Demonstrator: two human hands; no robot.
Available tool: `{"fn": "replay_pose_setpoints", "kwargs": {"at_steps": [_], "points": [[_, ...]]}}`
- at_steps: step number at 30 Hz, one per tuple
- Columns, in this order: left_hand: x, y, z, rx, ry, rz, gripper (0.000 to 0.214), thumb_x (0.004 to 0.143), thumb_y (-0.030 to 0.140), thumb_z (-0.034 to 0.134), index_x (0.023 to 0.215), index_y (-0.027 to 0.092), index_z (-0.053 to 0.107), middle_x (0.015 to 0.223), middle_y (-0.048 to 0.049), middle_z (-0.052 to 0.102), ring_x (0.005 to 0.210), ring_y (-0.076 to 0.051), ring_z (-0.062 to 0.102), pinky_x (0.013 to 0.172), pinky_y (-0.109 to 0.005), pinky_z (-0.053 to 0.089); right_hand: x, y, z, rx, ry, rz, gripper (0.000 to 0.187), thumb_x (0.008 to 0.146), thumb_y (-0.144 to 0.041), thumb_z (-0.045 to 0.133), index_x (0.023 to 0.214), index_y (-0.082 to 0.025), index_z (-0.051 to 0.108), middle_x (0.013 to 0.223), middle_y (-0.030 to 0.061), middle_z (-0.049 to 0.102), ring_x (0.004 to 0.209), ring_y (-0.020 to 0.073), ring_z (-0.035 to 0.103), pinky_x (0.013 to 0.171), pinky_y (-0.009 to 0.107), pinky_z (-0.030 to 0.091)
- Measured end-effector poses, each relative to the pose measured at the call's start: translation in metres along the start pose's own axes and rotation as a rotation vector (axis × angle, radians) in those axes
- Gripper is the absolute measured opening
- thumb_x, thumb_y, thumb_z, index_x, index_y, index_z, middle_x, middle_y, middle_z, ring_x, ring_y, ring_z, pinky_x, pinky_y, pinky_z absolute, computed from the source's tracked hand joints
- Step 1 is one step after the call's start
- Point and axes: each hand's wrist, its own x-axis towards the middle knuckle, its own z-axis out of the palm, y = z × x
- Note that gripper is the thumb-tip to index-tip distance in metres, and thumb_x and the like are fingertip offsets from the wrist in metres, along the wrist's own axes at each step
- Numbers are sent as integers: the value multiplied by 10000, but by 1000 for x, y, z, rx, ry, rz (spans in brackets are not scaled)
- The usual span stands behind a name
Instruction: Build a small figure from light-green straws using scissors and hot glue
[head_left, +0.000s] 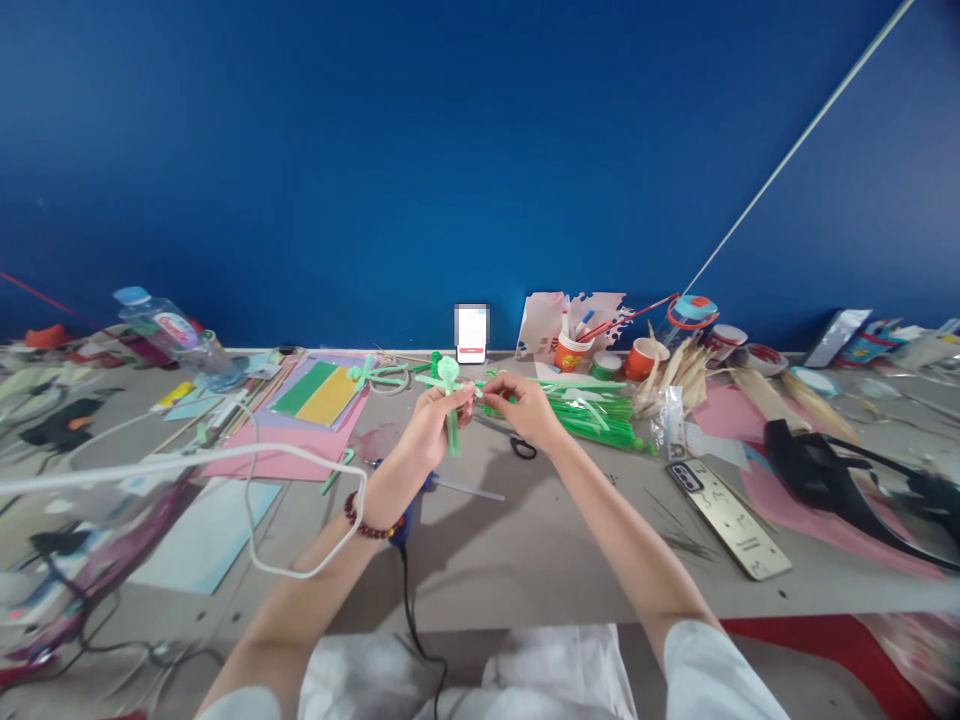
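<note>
A light green pipe-cleaner figure [449, 372] with a round head and sticking-out limbs stands upright above the middle of the desk. My left hand [433, 428] is closed around its body, and the lower stem shows beneath the fingers. Thumb and fingertips of my right hand [521, 405] pinch at the figure's right side, by the end of a pale green limb; the fingers partly cover that spot. Below my left wrist lies a blue glue gun [401, 522], mostly hidden, with a clear glue stick [471, 490] by it. Black-handled scissors [523, 448] rest under my right hand.
Green pipe cleaners [596, 418] lie in a pile to the right, before an orange-and-white pen cup [574, 352]. A lit phone [472, 332] leans on the blue wall. Another phone [731, 520] lies right. A white cable [255, 450] loops across the left, over coloured sheets [289, 460].
</note>
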Motion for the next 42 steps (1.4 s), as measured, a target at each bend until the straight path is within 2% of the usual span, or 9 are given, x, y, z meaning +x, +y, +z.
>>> {"fn": "replay_pose_setpoints", "kwargs": {"at_steps": [4, 8, 12, 17, 24, 29, 33, 37, 42], "points": [[0, -2, -2, 193, -45, 49, 278, 629, 320, 730, 494, 137, 569, 441, 13, 448, 429, -67, 360, 432, -235, 239, 6, 3, -17, 17, 16, 40, 220, 721, -395, 665, 690, -177, 673, 700, 20, 676, 619, 138, 560, 587, 260, 413], [2, -3, -2, 452, 62, 93, 281, 623, 343, 716, 496, 133, 580, 399, 35, 384, 396, -58, 287, 417, -238, 167, 4, -14, -29, -110, 75, -38, 198, 728, -381, 669, 684, -188, 685, 722, 29, 679, 677, 157, 579, 584, 263, 398], [3, -7, -3, 603, 222, 241, 232, 639, 335, 691, 552, 134, 616, 420, 42, 392, 409, -64, 303, 425, -231, 202, -6, -33, -22, -155, 128, -66, 171, 739, -350, 665, 691, -188, 691, 726, 36, 677, 697, 164, 588, 585, 260, 407], [4, -13, -4, 415, 354, 329, 265, 684, 377, 672, 587, 143, 591, 444, 48, 400, 437, -68, 334, 441, -221, 250, -13, -32, 1, -4, 87, 108, 148, 727, -314, 654, 704, -175, 697, 703, 42, 688, 626, 157, 587, 567, 261, 426], [0, -11, 5, 18, 146, 194, 289, 645, 353, 730, 578, 139, 547, 511, 33, 463, 441, -48, 363, 430, -205, 264, -2, -8, 5, 134, 16, 205, 201, 678, -367, 681, 676, -166, 671, 641, 17, 656, 583, 141, 558, 574, 260, 420], [0, -10, 4, 145, 29, 72, 329, 624, 379, 733, 514, 135, 541, 463, 25, 462, 414, -53, 370, 419, -214, 265, 6, 1, -16, 68, 51, 178, 214, 684, -389, 669, 706, -176, 681, 697, 19, 673, 592, 136, 548, 590, 261, 421], [4, -15, -1, 396, 165, 120, 376, 650, 400, 700, 458, 140, 509, 392, 34, 416, 383, -53, 336, 403, -219, 226, 2, -10, -24, -76, 109, 126, 191, 717, -371, 644, 731, -186, 689, 748, 18, 683, 593, 128, 536, 565, 246, 405], [7, -21, -6, 469, 301, 219, 323, 663, 404, 688, 529, 141, 557, 393, 55, 401, 381, -54, 316, 402, -215, 224, -8, -27, -13, -167, 167, 68, 169, 736, -347, 628, 722, -187, 679, 761, 20, 684, 600, 129, 532, 562, 244, 397], [8, -18, -4, 290, 317, 223, 353, 670, 390, 688, 499, 152, 490, 410, 56, 394, 397, -50, 326, 411, -211, 234, -16, -29, 8, -125, 197, 48, 147, 735, -319, 632, 679, -185, 656, 710, 26, 677, 620, 145, 542, 580, 251, 410]]}}
